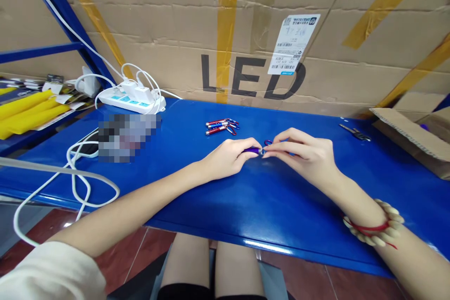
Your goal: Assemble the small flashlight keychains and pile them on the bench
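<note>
My left hand [230,158] pinches a small purple keychain flashlight [252,150] between thumb and forefinger, a little above the blue table [225,211]. Its silver end points right, toward my right hand [304,154]. The fingertips of that hand are closed on the small metal ring [263,151] at this end. A purple carabiner clip [268,142] shows by those fingertips, partly hidden behind them. Farther back lie several similar keychain flashlights [217,126], red and blue, side by side with their clips to the right.
A white power strip [131,101] with plugs and cables stands at the back left. Yellow packaged items [31,110] lie farther left. Keys [356,133] and an open cardboard box [418,136] are at right. A large carton [168,23] walls the back.
</note>
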Demonstrator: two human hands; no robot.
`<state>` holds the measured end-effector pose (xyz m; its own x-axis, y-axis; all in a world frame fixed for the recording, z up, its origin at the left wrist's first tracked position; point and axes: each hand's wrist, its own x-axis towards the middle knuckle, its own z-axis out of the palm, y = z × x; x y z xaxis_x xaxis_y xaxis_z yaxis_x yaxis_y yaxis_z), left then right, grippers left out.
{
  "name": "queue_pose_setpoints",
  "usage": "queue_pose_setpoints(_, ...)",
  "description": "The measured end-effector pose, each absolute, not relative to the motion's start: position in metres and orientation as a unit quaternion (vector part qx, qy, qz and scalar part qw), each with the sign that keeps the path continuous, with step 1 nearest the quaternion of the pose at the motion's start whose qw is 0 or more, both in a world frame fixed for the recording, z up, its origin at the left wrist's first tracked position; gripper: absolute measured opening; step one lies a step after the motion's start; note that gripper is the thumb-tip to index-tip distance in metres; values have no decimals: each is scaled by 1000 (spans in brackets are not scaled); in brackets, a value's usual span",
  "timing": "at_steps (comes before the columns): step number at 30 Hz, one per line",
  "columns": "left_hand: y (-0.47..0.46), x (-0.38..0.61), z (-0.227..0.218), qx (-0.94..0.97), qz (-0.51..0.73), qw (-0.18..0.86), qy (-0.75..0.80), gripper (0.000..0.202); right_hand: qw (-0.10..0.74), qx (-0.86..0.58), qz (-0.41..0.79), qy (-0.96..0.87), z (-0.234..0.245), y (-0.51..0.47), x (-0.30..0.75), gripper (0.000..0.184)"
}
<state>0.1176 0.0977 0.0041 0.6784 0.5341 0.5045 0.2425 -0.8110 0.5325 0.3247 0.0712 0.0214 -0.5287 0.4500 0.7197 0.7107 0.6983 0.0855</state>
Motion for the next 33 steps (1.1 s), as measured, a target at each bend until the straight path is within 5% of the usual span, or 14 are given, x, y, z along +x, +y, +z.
queue_pose_setpoints(8,92,114,6,894,269,268,237,10,343,-346,-117,-865,20,68,321,12)
queue_pose_setpoints(14,88,115,2,888,312,231,246,5,420,-484,127,-757,18,63,307,21)
queue_pose_setpoints(19,89,117,1,912,275,181,243,7,340,-577,319,-670,16,66,305,34)
queue_pose_setpoints(30,102,121,3,934,211,-38,285,40,245,-540,191,-782,-5,92,320,37)
queue_pose_setpoints(33,77,118,24,924,266,-41,272,28,244,-545,169,-784,2,92,325,44)
